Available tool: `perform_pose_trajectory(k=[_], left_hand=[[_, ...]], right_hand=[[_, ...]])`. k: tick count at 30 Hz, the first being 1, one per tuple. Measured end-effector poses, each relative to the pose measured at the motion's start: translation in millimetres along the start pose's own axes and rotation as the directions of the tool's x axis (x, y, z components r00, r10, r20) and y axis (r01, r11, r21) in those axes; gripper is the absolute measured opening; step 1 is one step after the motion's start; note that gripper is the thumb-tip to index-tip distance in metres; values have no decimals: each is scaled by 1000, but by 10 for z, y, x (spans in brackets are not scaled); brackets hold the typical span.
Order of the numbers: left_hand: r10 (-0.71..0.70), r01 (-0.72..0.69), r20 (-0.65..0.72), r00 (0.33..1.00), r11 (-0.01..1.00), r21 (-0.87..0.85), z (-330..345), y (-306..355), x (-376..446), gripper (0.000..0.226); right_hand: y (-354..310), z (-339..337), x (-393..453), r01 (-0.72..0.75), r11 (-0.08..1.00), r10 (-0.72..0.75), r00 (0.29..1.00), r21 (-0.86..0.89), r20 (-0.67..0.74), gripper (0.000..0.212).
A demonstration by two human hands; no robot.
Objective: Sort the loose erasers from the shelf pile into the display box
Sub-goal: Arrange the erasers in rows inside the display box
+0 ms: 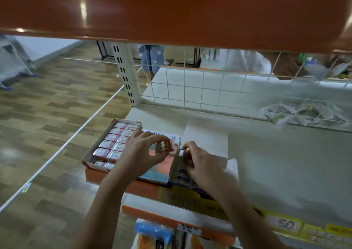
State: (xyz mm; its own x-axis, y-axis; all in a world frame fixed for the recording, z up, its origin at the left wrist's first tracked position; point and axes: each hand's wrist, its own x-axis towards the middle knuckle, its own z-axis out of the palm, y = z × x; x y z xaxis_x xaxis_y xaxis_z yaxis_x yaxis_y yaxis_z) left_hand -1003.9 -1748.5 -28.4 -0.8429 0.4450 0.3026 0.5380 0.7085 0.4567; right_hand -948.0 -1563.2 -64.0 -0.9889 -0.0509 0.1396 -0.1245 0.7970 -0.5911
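Head view showed the display box (89,158) on the shelf (285,163) already nearly full of erasers. The left hand (140,153) pinched one eraser (164,147) just right of the box; the right hand (202,163) gripped blue-labelled erasers (181,174), apparently left to sort.

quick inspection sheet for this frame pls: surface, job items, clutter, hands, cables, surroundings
Surface: pale shelf under an orange shelf.
Job items: display box at the shelf's left end, red erasers in two rows; another box at the front edge.
Clutter: wrapped packets behind the wire grid.
Hands: left hand pinches a loose eraser; right hand grips a small item, blurred.
Cables: nothing seen.
Surroundings: wood-pattern floor; a person's legs beyond.
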Motion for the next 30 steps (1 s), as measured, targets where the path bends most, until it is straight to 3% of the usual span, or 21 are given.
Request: perform_pose_trajectory(k=[11, 24, 26, 30], left_hand=[[135, -129, 155, 979, 991, -48, -44, -447, 200, 34], [164, -155, 287, 944, 987, -53, -50, -557, 297, 38], [161, -151, 285, 945, 987, -58, -103, -578, 297, 37], [124, -116, 182, 975, 992, -52, -298, -744, 262, 35]], right_hand=[[-178, 128, -53, -144, 975, 133, 988, -169, -73, 42], [-192, 90, -5, -181, 939, 201, 979, -291, 39, 28], [-222, 38, 14, -189, 930, 210, 977, -315, 33, 26], [-342, -157, 101, -207, 937, 184, 977, -283, -106, 26]])
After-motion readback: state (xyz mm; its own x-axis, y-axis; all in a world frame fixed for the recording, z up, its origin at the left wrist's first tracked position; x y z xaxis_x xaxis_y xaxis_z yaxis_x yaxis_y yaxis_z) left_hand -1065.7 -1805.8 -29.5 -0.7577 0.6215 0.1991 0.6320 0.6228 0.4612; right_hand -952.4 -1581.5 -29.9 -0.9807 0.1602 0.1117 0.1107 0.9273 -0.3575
